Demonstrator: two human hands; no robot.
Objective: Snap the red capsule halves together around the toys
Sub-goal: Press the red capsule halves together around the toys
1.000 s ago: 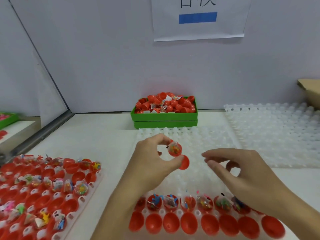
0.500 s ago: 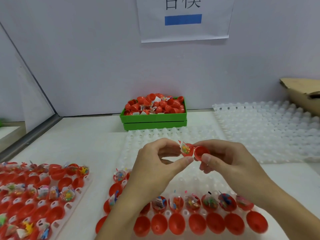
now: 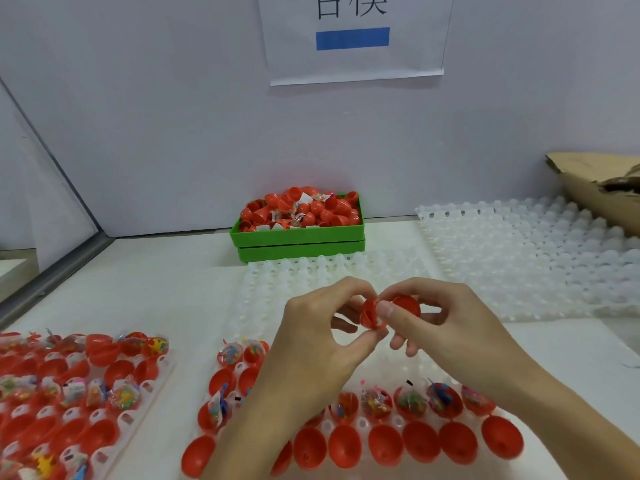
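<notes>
Both hands meet above the white tray (image 3: pixel 381 271) at the centre. My left hand (image 3: pixel 318 341) pinches one red capsule half (image 3: pixel 369 315) between thumb and fingers. My right hand (image 3: pixel 446 323) pinches the other red half (image 3: pixel 407 306) and holds it against the first, rims touching. The toy inside is hidden by the halves. Below the hands, the tray holds a row of red halves with bagged toys (image 3: pixel 410 401) and a row of hollow red halves (image 3: pixel 420 443).
A green bin (image 3: pixel 301 237) heaped with red halves and toy bags stands at the back wall. A second tray of filled red halves (image 3: pixel 69 393) lies at the left. White trays (image 3: pixel 526 258) and a cardboard box (image 3: pixel 595 188) occupy the right.
My right hand took hold of the second red half and brought it against the toy-filled half in my left hand. The toy, visible before, is now covered.
</notes>
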